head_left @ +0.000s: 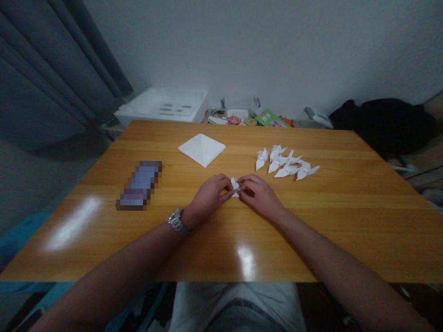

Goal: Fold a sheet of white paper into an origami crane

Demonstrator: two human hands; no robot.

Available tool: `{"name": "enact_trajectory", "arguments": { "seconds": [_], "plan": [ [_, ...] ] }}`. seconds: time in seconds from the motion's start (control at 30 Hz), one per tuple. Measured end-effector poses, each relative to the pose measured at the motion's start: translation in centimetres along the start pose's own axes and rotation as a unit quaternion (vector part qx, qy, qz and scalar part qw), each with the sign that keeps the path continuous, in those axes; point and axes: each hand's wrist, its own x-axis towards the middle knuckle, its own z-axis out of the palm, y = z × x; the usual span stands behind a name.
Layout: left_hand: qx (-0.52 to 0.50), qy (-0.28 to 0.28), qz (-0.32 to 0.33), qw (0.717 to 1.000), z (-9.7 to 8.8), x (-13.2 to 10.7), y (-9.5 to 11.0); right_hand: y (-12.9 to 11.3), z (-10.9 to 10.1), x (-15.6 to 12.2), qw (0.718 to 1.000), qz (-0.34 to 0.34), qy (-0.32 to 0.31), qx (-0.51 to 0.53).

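Observation:
Between my two hands is a small folded piece of white paper (235, 186), near the middle of the table. My left hand (212, 193) pinches its left side with thumb and fingers, and a metal watch (177, 222) is on that wrist. From the other side my right hand (261, 193) pinches the paper's right edge. Fingertips hide part of the folds. Several white folded paper cranes (287, 162) lie in a group beyond my right hand. A stack of white paper squares (202, 150), turned cornerwise, lies beyond my left hand.
A phone (140, 184), blurred out, lies on the wooden table (328, 230) at the left. Behind the far edge are a white foam box (166, 103), a green packet (272, 118) and other small items. A dark cloth heap (384, 122) is at the right.

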Motion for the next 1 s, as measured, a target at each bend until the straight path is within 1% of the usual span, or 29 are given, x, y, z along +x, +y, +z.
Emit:
{"name": "enact_trajectory", "arguments": {
  "seconds": [0.23, 0.47, 0.57, 0.73, 0.8, 0.9, 1.0],
  "plan": [
    [0.018, -0.030, 0.019, 0.999, -0.7, -0.4, 0.1, 0.0, -0.1, -0.1, 1.000, -0.007, -0.013, 0.001],
    [0.055, -0.038, 0.027, 0.997, -0.7, -0.4, 0.5, 0.3, -0.9, -0.2, 0.996, -0.068, -0.060, -0.017],
    [0.074, -0.046, 0.033, 0.996, -0.7, -0.5, 0.8, 0.5, -1.2, -0.3, 0.993, -0.077, -0.080, -0.030],
    [0.111, -0.057, 0.047, 0.991, -0.7, -0.5, 1.0, 0.8, -1.3, -0.5, 0.989, -0.097, -0.095, -0.061],
    [0.119, -0.055, 0.049, 0.990, -0.7, -0.5, 1.0, 0.8, -1.3, -0.5, 0.988, -0.104, -0.095, -0.071],
    [0.123, -0.045, 0.050, 0.990, -0.6, -0.5, 0.9, 0.6, -1.1, -0.5, 0.989, -0.094, -0.082, -0.082],
    [0.137, -0.050, 0.050, 0.988, -0.6, -0.5, 0.8, 0.6, -1.1, -0.6, 0.986, -0.097, -0.087, -0.107]
  ]
}}
